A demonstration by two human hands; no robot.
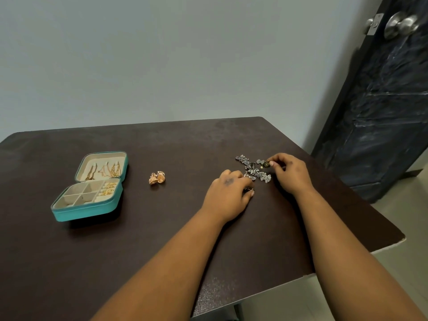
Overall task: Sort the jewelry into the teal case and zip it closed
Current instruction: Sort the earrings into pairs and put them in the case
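The teal case [88, 208] lies open at the left of the dark table, with gold chains in its lid and gold earrings in a right-hand slot of its base. A pair of gold bell-shaped earrings [157, 177] sits loose on the table to the right of the case. Further right lies a pile of silver jewelry [253, 169]. My left hand [228, 195] rests at the pile's near edge and pinches a small metal piece between thumb and fingers. My right hand [290, 173] pinches a small dark piece at the pile's right side.
The dark brown table [162, 228] ends in an angled right edge near my right forearm. A dark door [382, 100] with a metal knob stands beyond that edge. A pale wall runs behind the table.
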